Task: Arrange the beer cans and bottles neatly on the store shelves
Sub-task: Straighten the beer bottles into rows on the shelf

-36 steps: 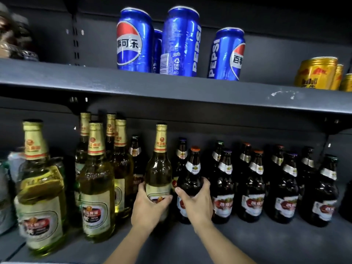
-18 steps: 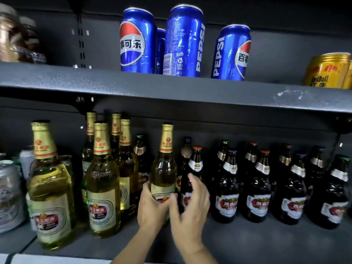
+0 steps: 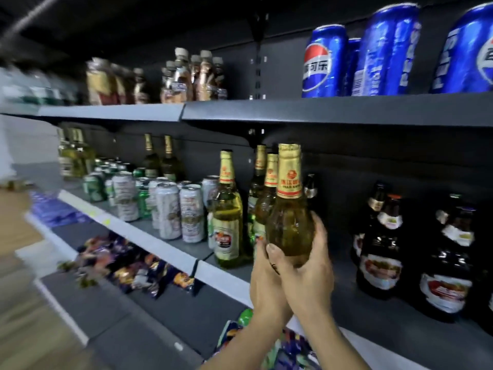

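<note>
Amber glass fills our grip in the head view: both hands curl round the belly of a gold-foiled beer bottle (image 3: 290, 217), upright and lifted clear of the grey shelf (image 3: 373, 313). Our left hand (image 3: 266, 287) wraps it from below and the side, our right hand (image 3: 309, 273) cups it from the right, thumb across the glass.

Just behind it, partly hidden, stand more gold-necked bottles (image 3: 226, 209), smooth and green-yellow. To their left is a crowd of silver and green cans (image 3: 168, 209), cylindrical and dull-shiny. To the right, apart from the held bottle, stand dark brown bottles (image 3: 384, 236) with red-and-white labels.

On the shelf above are glossy blue Pepsi cans (image 3: 324, 62) and small brown capped bottles (image 3: 186, 76), blurred. Below lie crinkled snack packets (image 3: 133, 263), partly covered by our forearms.
</note>
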The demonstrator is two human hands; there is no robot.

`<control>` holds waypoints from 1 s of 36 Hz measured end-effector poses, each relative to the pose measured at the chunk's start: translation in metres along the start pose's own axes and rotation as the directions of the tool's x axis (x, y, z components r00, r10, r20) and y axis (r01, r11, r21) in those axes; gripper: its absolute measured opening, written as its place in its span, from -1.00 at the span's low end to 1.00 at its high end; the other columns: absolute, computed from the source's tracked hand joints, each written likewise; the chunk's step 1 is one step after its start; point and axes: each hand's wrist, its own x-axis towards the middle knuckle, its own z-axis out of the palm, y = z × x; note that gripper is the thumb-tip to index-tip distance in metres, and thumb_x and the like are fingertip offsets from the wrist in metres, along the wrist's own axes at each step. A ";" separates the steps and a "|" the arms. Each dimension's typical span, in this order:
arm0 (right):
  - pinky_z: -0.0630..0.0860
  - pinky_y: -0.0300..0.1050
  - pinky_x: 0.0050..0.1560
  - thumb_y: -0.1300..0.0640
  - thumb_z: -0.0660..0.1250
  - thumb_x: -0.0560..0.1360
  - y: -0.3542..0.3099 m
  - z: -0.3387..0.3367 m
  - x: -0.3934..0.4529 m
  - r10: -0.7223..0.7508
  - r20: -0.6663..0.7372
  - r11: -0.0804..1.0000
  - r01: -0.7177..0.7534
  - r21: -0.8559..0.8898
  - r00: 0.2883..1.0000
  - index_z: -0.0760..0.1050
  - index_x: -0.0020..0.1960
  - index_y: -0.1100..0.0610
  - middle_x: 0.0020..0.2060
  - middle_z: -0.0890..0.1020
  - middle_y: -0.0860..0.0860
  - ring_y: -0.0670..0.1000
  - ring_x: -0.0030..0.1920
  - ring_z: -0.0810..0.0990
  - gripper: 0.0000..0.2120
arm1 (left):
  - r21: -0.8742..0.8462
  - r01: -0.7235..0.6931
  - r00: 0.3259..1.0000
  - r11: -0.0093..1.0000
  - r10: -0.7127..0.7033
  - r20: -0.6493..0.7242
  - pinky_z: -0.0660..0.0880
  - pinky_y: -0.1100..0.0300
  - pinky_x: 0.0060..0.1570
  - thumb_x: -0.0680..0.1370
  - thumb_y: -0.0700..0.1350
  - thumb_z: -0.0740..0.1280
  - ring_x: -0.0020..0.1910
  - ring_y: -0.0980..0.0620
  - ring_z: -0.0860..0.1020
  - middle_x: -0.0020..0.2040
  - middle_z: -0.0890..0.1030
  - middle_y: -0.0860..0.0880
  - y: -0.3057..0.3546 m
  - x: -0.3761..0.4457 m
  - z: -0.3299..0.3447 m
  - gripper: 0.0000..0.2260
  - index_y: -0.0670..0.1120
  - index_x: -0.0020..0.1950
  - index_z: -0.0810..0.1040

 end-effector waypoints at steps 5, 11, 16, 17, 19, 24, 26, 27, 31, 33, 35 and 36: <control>0.46 -0.08 0.26 -0.06 0.53 0.34 -0.024 0.058 -0.014 -0.028 0.094 0.997 0.021 0.076 0.995 0.17 0.49 -0.15 0.33 0.43 -0.18 -0.08 0.32 0.45 -0.17 | 0.094 0.129 0.989 0.987 -0.121 -0.084 0.50 0.00 0.10 0.26 0.38 0.08 0.02 0.08 0.57 0.06 0.58 0.13 -0.009 0.013 -0.068 -0.35 0.14 0.28 0.36; 0.36 -0.27 0.06 -0.07 0.52 0.35 -0.053 0.138 -0.024 -0.064 0.165 0.997 0.056 0.051 0.984 0.20 0.47 -0.10 0.21 0.50 -0.18 -0.12 0.18 0.49 -0.20 | -0.074 0.091 0.973 0.993 -0.105 -0.207 0.51 -0.14 0.06 0.12 0.40 0.01 -0.06 -0.06 0.60 -0.08 0.65 -0.04 -0.026 0.041 -0.147 -0.20 -0.09 0.12 0.51; 0.44 -0.21 0.06 -0.06 0.54 0.34 -0.082 0.223 -0.023 -0.046 0.217 0.999 0.039 0.037 0.975 0.20 0.43 -0.06 0.16 0.52 -0.16 -0.05 0.18 0.54 -0.22 | 0.140 0.072 0.984 0.988 -0.048 -0.170 0.51 0.06 -0.23 0.21 0.28 0.15 -0.26 0.11 0.52 -0.15 0.56 0.04 -0.057 0.086 -0.227 -0.34 -0.11 0.17 0.38; 0.45 -0.19 0.10 -0.06 0.54 0.34 -0.087 0.241 -0.022 -0.043 0.244 0.999 0.035 0.037 0.969 0.15 0.46 -0.06 0.22 0.51 -0.13 -0.04 0.21 0.53 -0.18 | 0.174 0.075 0.986 0.982 -0.047 -0.161 0.42 0.15 -0.32 0.24 0.22 0.20 -0.31 0.15 0.48 -0.17 0.54 0.04 -0.063 0.096 -0.244 -0.39 -0.12 0.16 0.36; 0.47 -0.10 0.20 -0.07 0.54 0.33 -0.099 0.273 -0.020 -0.039 0.299 0.999 0.028 0.040 0.954 0.06 0.49 -0.11 0.32 0.45 -0.12 -0.03 0.26 0.50 -0.09 | 0.218 0.066 0.988 0.974 -0.033 -0.152 0.32 0.24 -0.37 0.28 0.10 0.30 -0.35 0.20 0.45 -0.17 0.53 0.04 -0.076 0.116 -0.275 -0.55 -0.08 0.08 0.35; 0.44 -0.19 0.14 -0.01 0.55 0.32 -0.116 0.333 -0.009 -0.030 0.329 0.999 0.022 0.028 0.944 0.16 0.44 -0.09 0.20 0.46 -0.17 -0.13 0.16 0.50 -0.17 | 0.370 0.048 0.991 0.928 0.003 -0.137 0.56 0.11 -0.15 0.34 0.04 0.40 -0.02 0.09 0.55 0.03 0.52 0.08 -0.111 0.166 -0.336 -0.52 0.01 0.21 0.38; 0.42 -0.21 0.12 -0.01 0.56 0.31 -0.117 0.352 -0.004 -0.005 0.331 1.000 0.003 0.007 0.944 0.17 0.41 -0.09 0.17 0.47 -0.19 -0.15 0.13 0.48 -0.19 | 0.429 0.037 0.990 0.902 0.025 -0.138 0.53 -0.03 -0.02 0.30 0.11 0.35 0.12 -0.01 0.45 0.11 0.39 0.09 -0.119 0.184 -0.348 -0.46 0.00 0.24 0.37; 0.45 -0.17 0.14 -0.03 0.56 0.30 -0.117 0.361 0.000 -0.001 0.327 1.000 0.003 -0.006 0.945 0.17 0.40 -0.10 0.18 0.48 -0.18 -0.13 0.15 0.49 -0.19 | 0.433 0.036 0.990 0.900 0.027 -0.139 0.53 -0.04 -0.01 0.28 0.12 0.34 0.13 -0.02 0.43 0.11 0.37 0.08 -0.123 0.193 -0.351 -0.43 0.01 0.26 0.36; 0.46 -0.12 0.19 -0.08 0.55 0.31 -0.118 0.386 0.027 0.010 0.337 0.993 0.029 -0.111 0.942 0.17 0.39 -0.08 0.21 0.48 -0.14 -0.06 0.21 0.49 -0.21 | 0.434 0.013 0.990 0.901 0.048 -0.129 0.53 0.02 -0.05 0.23 0.18 0.32 0.09 0.05 0.44 0.09 0.42 0.09 -0.132 0.228 -0.357 -0.34 0.06 0.31 0.35; 0.45 -0.11 0.19 -0.13 0.54 0.30 -0.117 0.393 0.045 0.015 0.343 0.979 0.055 -0.195 0.939 0.17 0.39 -0.05 0.22 0.47 -0.11 -0.02 0.24 0.47 -0.19 | 0.441 0.006 0.991 0.897 0.053 -0.123 0.51 0.07 -0.12 0.19 0.26 0.29 0.05 0.04 0.46 0.05 0.44 0.08 -0.136 0.246 -0.355 -0.31 0.04 0.27 0.37; 0.38 -0.02 0.28 -0.23 0.51 0.28 -0.116 0.397 0.066 0.001 0.344 0.938 0.119 -0.327 0.939 0.18 0.40 -0.01 0.29 0.45 -0.05 0.05 0.31 0.41 -0.15 | 0.459 0.005 0.994 0.889 0.047 -0.101 0.47 0.11 -0.15 0.16 0.30 0.30 0.08 0.04 0.46 0.08 0.45 0.07 -0.141 0.264 -0.350 -0.27 0.04 0.28 0.37; 0.32 0.01 0.33 -0.28 0.48 0.28 -0.115 0.398 0.076 -0.010 0.358 0.898 0.166 -0.408 0.934 0.19 0.41 0.02 0.33 0.42 -0.02 0.07 0.36 0.35 -0.14 | 0.465 0.011 0.994 0.885 0.040 -0.098 0.48 0.10 -0.11 0.19 0.27 0.36 0.10 0.04 0.47 0.10 0.45 0.06 -0.144 0.272 -0.347 -0.28 0.03 0.29 0.37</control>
